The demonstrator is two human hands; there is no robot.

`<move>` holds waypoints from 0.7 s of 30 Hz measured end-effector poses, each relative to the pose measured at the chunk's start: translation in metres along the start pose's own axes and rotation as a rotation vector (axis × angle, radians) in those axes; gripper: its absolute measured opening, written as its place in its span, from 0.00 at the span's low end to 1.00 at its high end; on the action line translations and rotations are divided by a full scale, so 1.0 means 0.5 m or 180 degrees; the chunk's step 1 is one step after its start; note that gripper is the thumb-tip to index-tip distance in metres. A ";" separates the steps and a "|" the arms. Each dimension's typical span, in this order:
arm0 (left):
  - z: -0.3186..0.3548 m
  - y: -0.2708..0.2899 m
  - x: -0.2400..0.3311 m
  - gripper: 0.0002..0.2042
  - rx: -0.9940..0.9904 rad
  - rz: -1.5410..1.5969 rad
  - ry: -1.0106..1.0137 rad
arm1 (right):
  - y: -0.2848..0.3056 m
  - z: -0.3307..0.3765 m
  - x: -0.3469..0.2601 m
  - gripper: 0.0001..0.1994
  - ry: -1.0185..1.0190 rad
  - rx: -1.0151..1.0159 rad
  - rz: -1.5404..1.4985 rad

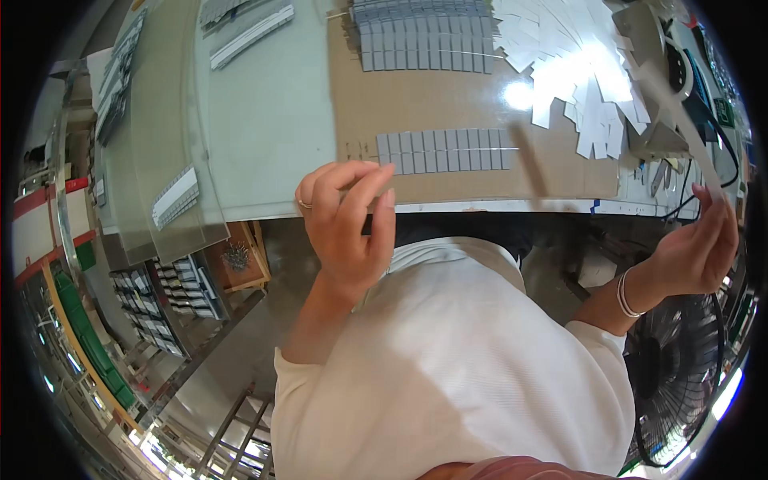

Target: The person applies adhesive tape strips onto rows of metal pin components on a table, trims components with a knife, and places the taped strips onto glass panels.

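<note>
The left hand is seen released, its fingers loosely bent and the thumb parted from the forefinger; its fingertips are placed over the lower left corner of a row of grey pieces, though contact cannot be told. At the far right, a pale strip, blurred, is pinched by its lower end in the right hand. On the left, a pale bundle is laid on a glass sheet. In the middle, the row is laid on brown cardboard, below a larger grey stack. Farther right, white slips are heaped, partly washed out by glare, and the grey machine is crossed by the strip.
</note>
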State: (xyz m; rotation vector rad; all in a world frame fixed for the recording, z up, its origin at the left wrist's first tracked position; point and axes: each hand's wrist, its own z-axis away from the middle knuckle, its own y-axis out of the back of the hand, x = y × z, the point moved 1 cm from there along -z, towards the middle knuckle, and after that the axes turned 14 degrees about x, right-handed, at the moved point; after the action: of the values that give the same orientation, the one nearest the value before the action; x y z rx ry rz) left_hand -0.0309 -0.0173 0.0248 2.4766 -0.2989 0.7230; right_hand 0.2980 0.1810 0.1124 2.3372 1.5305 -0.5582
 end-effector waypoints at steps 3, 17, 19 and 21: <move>-0.008 -0.023 0.029 0.15 -0.0354 -0.0014 -0.0268 | -0.027 0.047 -0.038 0.09 -0.1281 -0.0455 -0.1212; 0.011 -0.126 0.073 0.17 -0.0528 -0.0144 -0.0887 | -0.134 0.186 -0.079 0.04 -0.1360 -0.3065 -0.1208; 0.009 -0.125 0.075 0.17 -0.0604 -0.0185 -0.0856 | -0.137 0.186 -0.074 0.04 -0.1329 -0.3099 -0.1237; 0.010 -0.125 0.073 0.17 -0.0629 -0.0180 -0.0848 | -0.139 0.187 -0.074 0.04 -0.1238 -0.3164 -0.1217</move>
State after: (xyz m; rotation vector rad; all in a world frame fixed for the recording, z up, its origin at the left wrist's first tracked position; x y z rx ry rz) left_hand 0.0233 0.0297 0.0140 2.3791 -0.3771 0.3215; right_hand 0.2056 0.1370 0.0453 1.1370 1.5498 -0.2096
